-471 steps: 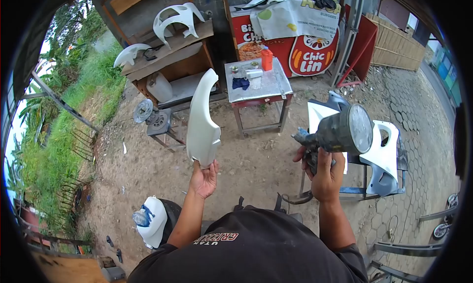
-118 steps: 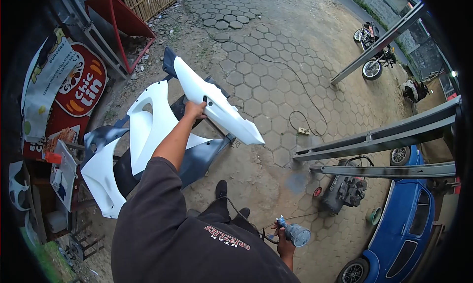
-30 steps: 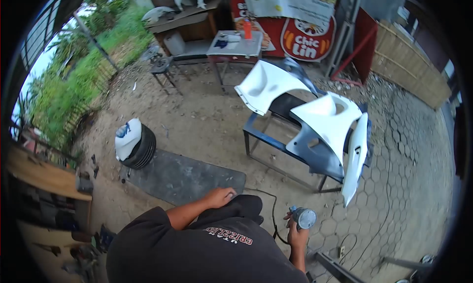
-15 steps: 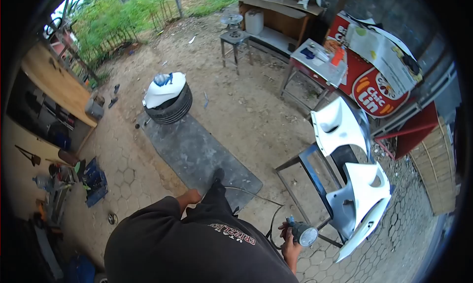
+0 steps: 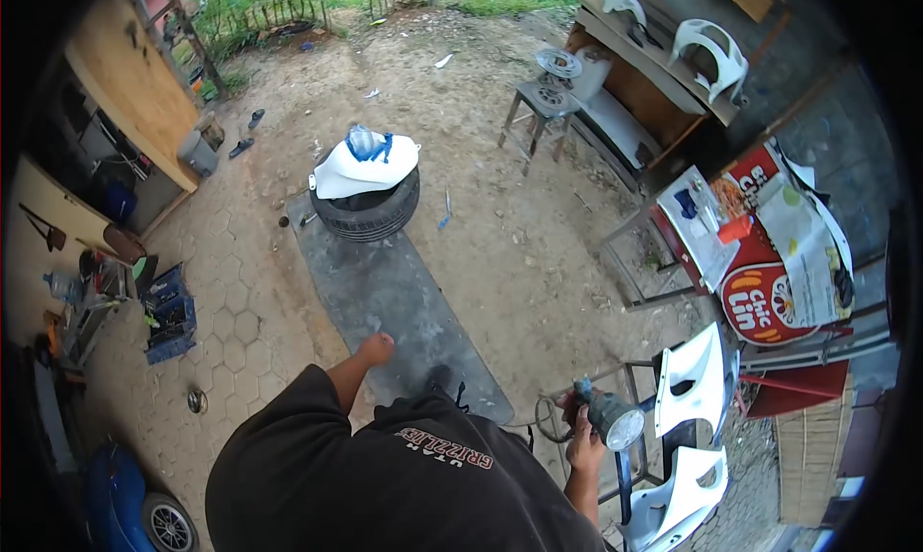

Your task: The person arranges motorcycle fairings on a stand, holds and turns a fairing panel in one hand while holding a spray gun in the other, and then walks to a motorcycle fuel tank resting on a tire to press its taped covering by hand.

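Observation:
My right hand (image 5: 584,443) is wrapped round a spray gun (image 5: 615,419) with a grey cup and a pale round lid. A thin hose (image 5: 550,419) loops beside the gun. White fairing panels (image 5: 690,384) rest on a metal stand to the right of this hand, apart from it. My left hand (image 5: 378,348) is closed in a loose fist above the grey mat (image 5: 385,292), and nothing shows in it. Ahead, a white motorcycle tank (image 5: 361,172) with blue-taped plastic on top sits on a tyre (image 5: 370,220).
A side table (image 5: 707,244) with small items stands at the right by a red sign (image 5: 764,302). Behind it are a stool (image 5: 538,114) and a wooden shelf (image 5: 644,62) bearing white panels. A blue toolbox (image 5: 173,316) and a wheel (image 5: 170,523) are at left.
The view has shifted forward and turned right; the tank and tyre appear nearer. My left hand has swung forward over the mat. The spray gun stays in my right hand, now closer to the panels.

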### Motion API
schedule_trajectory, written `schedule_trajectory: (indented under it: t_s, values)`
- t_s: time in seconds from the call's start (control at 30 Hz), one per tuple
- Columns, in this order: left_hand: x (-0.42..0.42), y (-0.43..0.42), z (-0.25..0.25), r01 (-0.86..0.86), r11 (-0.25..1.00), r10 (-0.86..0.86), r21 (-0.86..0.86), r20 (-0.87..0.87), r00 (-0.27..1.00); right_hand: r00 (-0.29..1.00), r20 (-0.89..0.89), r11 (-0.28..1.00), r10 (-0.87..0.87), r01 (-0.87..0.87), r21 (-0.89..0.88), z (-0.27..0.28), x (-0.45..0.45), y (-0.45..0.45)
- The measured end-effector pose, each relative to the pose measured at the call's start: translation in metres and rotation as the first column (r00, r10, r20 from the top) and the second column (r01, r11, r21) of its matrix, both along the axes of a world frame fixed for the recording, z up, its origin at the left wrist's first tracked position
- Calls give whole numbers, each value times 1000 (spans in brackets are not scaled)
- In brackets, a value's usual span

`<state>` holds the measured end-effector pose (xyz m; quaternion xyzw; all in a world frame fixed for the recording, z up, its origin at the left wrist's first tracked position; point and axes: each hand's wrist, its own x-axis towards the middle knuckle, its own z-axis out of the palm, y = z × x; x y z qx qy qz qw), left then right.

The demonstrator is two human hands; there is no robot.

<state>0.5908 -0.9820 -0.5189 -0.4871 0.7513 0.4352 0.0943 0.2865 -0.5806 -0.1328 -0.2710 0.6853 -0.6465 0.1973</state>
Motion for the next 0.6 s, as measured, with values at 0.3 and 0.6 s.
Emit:
schedule_trajectory:
  t_s: [0.3,0.6]
  values:
    - [-147,-10,214,266,956,-103,125,-703,703,971,-18,951,237,-236,-199,18,-76,-184]
    - [-299,-31,330,328,928,-345,-176,-737,581,854,83,820,513,-459,-343,21,-141,-352]
